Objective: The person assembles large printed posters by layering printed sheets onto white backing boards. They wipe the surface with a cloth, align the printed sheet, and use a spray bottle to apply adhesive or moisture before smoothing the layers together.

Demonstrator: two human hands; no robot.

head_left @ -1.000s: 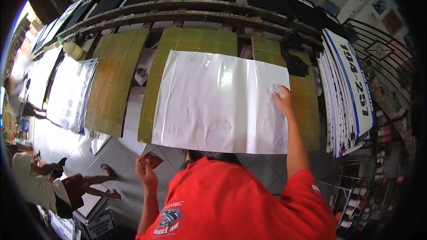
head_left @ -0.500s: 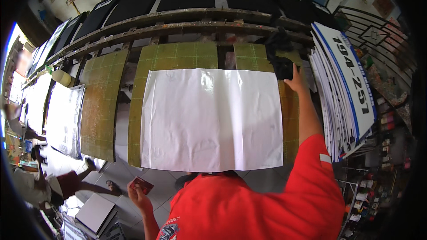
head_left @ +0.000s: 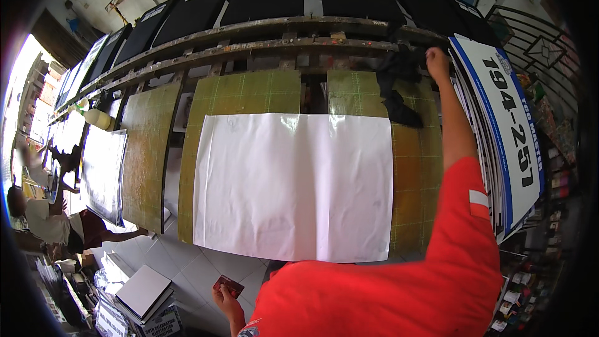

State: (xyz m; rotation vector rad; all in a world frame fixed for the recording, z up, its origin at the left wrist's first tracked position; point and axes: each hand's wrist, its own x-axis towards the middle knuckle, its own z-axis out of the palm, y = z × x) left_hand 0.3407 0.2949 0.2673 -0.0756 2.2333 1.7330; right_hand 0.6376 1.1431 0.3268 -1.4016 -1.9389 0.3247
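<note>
Left hand [head_left: 228, 303] clamped on small flat dark-red card [head_left: 232, 286], just off the near edge of large glossy white rectangular sheet [head_left: 293, 187] lying across two olive-green gridded boards [head_left: 246, 93], right hand [head_left: 437, 64] curled beside crumpled black cloth [head_left: 402, 113], can't tell if gripping it.

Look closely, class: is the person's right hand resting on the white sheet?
No, the right hand is beyond the far right corner of the white sheet.
</note>
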